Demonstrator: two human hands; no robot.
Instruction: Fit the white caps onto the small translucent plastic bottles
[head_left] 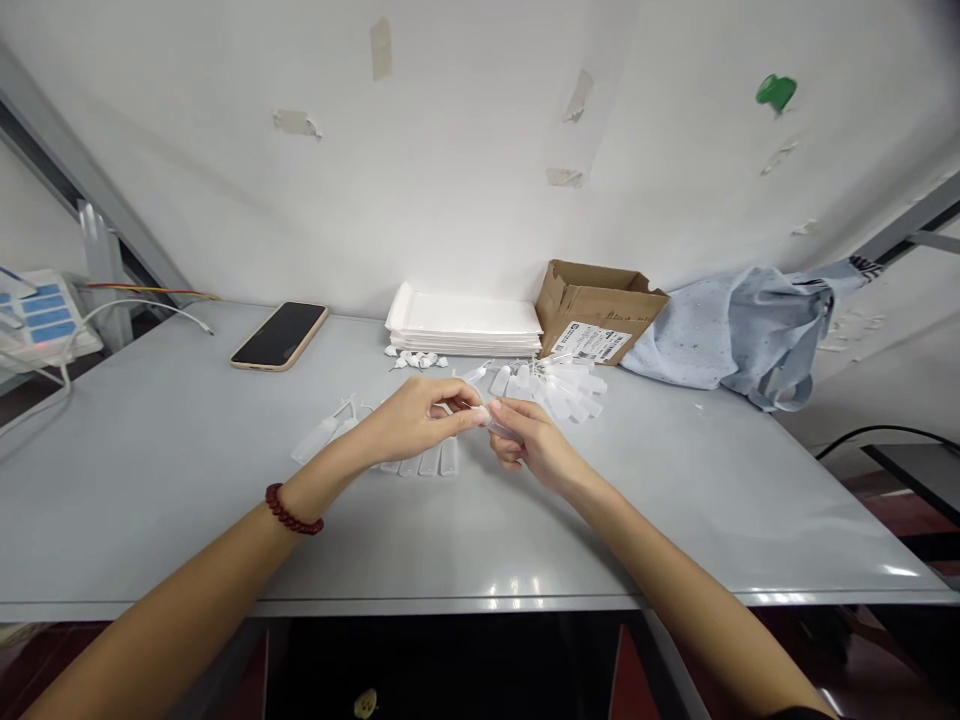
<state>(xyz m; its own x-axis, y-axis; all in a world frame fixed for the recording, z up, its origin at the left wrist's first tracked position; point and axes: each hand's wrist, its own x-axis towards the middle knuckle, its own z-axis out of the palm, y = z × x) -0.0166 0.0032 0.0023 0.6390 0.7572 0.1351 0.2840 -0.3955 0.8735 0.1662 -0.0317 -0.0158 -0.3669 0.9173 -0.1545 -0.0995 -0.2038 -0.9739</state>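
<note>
My left hand (pixel 424 412) and my right hand (pixel 534 438) meet over the middle of the grey table (pixel 600 540). Thumb and fingers of my left hand pinch something small at the tip of a translucent white piece (pixel 504 430), too small to make out. The fingers of my right hand are wrapped round that piece. Several similar translucent pieces (pixel 429 461) lie in a row below my left hand, partly hidden by it. Others (pixel 319 436) are to its left, and a fanned pile (pixel 574 388) lies beyond my right hand. Small white knotted bits (pixel 417 360) sit behind my left hand.
A stack of white envelopes (pixel 465 325) and an open cardboard box (pixel 600 310) stand against the wall. A phone (pixel 280 336) lies at the back left, near a white cable (pixel 150 303). Light blue cloth (pixel 720 330) lies at the back right.
</note>
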